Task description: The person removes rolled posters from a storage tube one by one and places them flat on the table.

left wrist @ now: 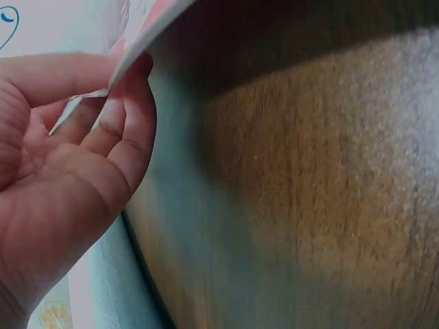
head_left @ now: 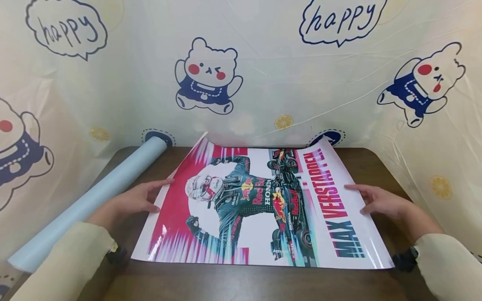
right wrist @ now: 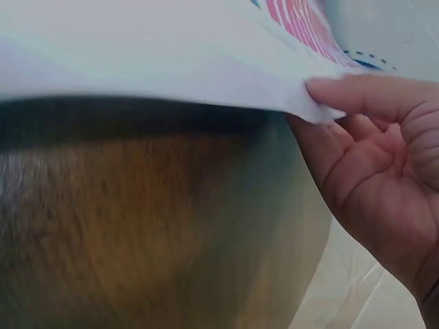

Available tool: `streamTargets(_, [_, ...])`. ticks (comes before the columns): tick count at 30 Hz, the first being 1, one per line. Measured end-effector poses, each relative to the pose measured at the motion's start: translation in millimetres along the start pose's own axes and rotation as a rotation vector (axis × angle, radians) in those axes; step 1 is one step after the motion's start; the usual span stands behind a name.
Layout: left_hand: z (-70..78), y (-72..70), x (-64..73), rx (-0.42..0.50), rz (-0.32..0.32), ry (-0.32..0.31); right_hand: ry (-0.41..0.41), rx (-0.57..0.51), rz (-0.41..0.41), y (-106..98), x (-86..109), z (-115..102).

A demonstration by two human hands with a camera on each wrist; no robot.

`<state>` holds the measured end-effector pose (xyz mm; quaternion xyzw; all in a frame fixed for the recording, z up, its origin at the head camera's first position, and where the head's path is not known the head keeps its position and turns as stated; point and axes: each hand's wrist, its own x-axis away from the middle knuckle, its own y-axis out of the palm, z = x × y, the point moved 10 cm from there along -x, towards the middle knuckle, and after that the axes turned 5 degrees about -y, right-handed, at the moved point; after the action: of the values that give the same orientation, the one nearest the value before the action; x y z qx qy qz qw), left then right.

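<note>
A glossy poster (head_left: pixel 169 217) lies sideways above the brown table, showing a racing driver, a race car and the printed name MAX VERSTAPPEN. Its far corners curl upward. My left hand (head_left: pixel 133 200) pinches its left edge; in the left wrist view the paper's edge (left wrist: pixel 154 34) passes between thumb and fingers. At the opposite side my right hand (head_left: pixel 388 205) pinches the right edge. The right wrist view shows the thumb on top of the white margin (right wrist: pixel 206 68) and fingers beneath, with the sheet raised off the wood there.
A pale blue roll (head_left: pixel 94 196) lies diagonally along the table's left side, beside my left forearm. Brown wood of the table (head_left: pixel 241 286) shows in front of the poster. Behind and at both sides hangs a curtain (head_left: pixel 271 83) printed with cartoon bears.
</note>
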<state>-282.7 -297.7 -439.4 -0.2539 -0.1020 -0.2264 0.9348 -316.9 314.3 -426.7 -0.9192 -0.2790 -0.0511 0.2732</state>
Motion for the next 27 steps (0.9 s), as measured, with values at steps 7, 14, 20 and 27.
streamTargets(7, [-21.8, 1.9, 0.5, 0.053, -0.028, -0.062, -0.016, -0.073, -0.033, 0, 8.1, 13])
streamTargets(14, [-36.5, 7.7, 2.6, 0.265, -0.1, -0.033, -0.071, -0.137, -0.036, -1, 18.8, 22])
streamTargets(20, [-34.0, 7.2, 8.8, 0.365, -0.118, 0.019, -0.175, -0.247, -0.077, 0, 26.5, 18])
streamTargets(27, [-25.0, 11.2, 17.8, 0.464, -0.198, 0.144, -0.235, -0.41, -0.097, -1, 33.1, 16])
